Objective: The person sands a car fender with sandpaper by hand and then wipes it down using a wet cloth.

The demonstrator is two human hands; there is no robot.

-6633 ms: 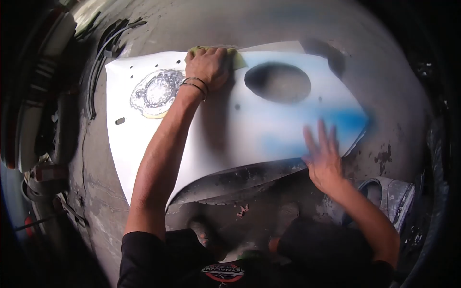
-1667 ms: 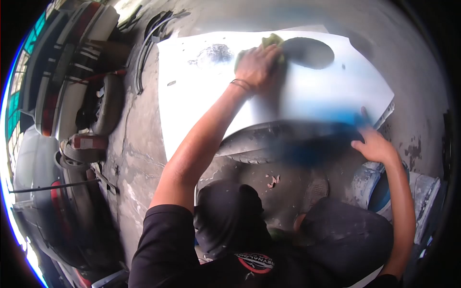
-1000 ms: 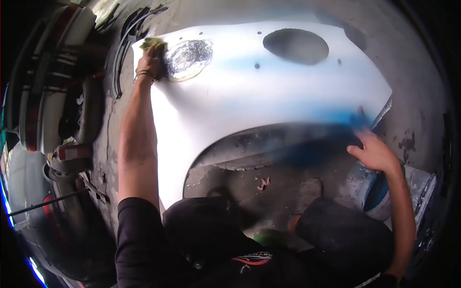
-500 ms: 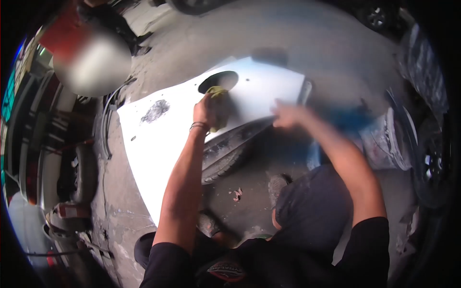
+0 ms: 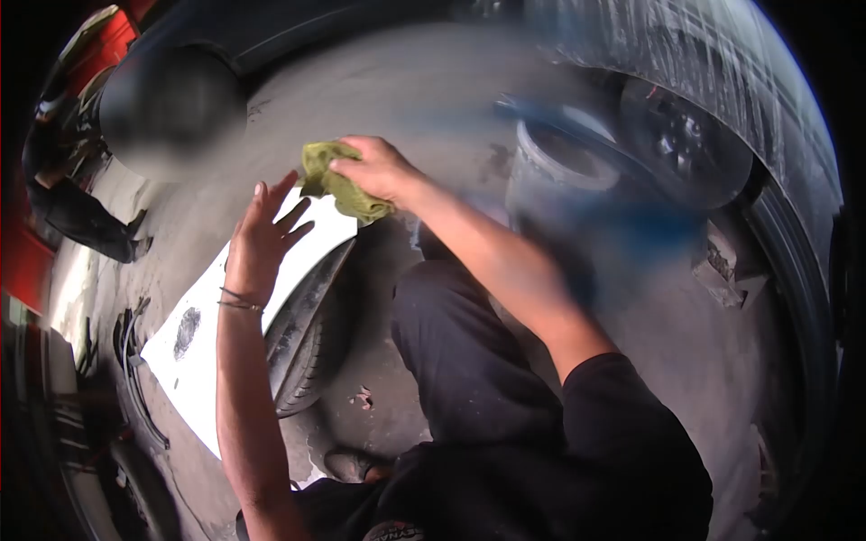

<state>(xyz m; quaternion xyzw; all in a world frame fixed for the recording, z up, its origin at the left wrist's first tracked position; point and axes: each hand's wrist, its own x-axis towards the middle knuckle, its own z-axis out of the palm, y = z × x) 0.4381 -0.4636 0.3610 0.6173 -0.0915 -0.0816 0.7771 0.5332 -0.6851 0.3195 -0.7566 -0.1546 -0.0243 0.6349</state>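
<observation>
A crumpled yellow-green cloth (image 5: 365, 206) is gripped in my right hand (image 5: 379, 171), above the far end of a white car fender (image 5: 197, 383). My left hand (image 5: 259, 239) has its fingers spread over the fender, with the fingertips close to the cloth's left side and nothing in its grasp. A dark, rough patch (image 5: 187, 332) marks the white surface left of my left wrist. Both forearms and my left hand hide much of the panel. Under its curved edge a tyre (image 5: 305, 374) shows.
A pale bucket (image 5: 541, 162) stands to the right, partly blurred. Behind it is a car wheel (image 5: 686, 135) beneath a plastic-covered vehicle (image 5: 713, 54). At left, another person (image 5: 77, 194) in dark clothes stands beyond some curved black strips (image 5: 133, 383). Small scraps (image 5: 363, 398) lie on the floor.
The cloth has passed from my left hand to my right. My left hand is now open. The view has swung right, bringing the bucket and the covered vehicle further into sight.
</observation>
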